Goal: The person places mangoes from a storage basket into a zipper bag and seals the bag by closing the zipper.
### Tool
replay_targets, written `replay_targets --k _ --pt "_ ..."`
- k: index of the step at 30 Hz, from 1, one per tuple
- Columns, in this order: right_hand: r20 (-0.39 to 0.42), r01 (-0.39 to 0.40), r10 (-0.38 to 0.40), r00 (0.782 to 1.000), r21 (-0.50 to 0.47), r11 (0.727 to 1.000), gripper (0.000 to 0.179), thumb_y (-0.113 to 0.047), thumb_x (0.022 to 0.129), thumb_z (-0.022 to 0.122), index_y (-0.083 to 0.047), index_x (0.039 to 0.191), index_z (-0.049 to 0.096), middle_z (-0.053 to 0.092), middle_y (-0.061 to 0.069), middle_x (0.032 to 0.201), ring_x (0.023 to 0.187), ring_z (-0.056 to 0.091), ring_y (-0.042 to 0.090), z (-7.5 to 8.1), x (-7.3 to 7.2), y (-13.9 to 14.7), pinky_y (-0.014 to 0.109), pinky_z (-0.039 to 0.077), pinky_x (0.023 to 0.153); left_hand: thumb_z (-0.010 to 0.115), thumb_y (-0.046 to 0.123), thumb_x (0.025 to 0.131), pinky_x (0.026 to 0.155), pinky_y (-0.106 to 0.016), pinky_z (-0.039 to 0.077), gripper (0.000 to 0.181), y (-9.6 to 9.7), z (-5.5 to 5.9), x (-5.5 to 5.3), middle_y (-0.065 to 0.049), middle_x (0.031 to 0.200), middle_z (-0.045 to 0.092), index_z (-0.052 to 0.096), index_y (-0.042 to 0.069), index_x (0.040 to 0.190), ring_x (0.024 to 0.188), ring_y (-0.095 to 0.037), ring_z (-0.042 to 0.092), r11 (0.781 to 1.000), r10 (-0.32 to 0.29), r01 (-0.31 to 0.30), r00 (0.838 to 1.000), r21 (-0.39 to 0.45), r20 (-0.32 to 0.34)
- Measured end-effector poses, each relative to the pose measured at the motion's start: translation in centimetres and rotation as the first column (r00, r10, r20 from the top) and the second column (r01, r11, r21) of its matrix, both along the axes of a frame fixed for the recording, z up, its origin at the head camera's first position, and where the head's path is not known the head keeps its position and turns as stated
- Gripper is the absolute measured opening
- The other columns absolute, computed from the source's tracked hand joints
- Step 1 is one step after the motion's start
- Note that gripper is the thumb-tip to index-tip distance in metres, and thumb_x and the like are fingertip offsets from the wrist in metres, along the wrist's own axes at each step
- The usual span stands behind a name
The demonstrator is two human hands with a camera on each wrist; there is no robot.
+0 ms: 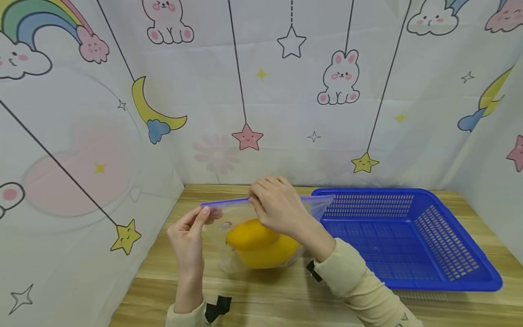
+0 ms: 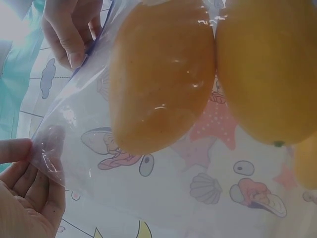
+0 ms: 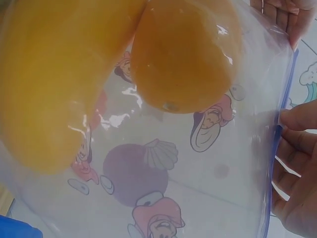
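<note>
A clear zip bag (image 1: 218,252) with a purple zip strip (image 1: 224,203) stands over the table, its top edge uppermost. Inside it lie large smooth yellow mango-like fruits (image 1: 265,254); the left wrist view shows one orange-toned fruit (image 2: 158,84) beside a yellower one (image 2: 267,74) with a small green stem spot. My left hand (image 1: 185,234) pinches the bag's top left corner between thumb and fingers. Further along the same edge, my right hand (image 1: 279,206) pinches the zip strip, thumb on one side and fingers on the other in the right wrist view.
A blue plastic basket (image 1: 461,236) with lattice walls stands on the wooden table (image 1: 155,290), to the right of the bag and partly behind my right forearm. White cloth (image 1: 294,159) printed with stars, bunnies and clouds hangs behind and at both sides.
</note>
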State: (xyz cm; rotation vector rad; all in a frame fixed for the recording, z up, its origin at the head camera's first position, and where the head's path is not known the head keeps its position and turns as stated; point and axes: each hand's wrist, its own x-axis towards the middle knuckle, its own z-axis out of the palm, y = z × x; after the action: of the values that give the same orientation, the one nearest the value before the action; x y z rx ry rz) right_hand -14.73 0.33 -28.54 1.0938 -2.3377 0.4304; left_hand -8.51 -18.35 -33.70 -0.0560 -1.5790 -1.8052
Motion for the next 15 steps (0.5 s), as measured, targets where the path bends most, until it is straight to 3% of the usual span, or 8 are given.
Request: replay_targets --k 15 --pt "0.006 0.019 -0.019 1.0 0.018 1.0 0.009 -0.017 0.094 0.058 -0.018 0.09 0.066 0.067 -0.005 0.09 0.085 0.058 0.015 0.02 -0.2 0.58 0.029 0.042 0.074 0.064 0.009 0.092 0.063 -0.02 0.055 0.026 -0.09 0.07 0.04 0.001 0.074 0.075 0.069 -0.016 0.09 0.066 -0.012 0.072 1.0 -0.002 0.002 1.0 -0.007 0.001"
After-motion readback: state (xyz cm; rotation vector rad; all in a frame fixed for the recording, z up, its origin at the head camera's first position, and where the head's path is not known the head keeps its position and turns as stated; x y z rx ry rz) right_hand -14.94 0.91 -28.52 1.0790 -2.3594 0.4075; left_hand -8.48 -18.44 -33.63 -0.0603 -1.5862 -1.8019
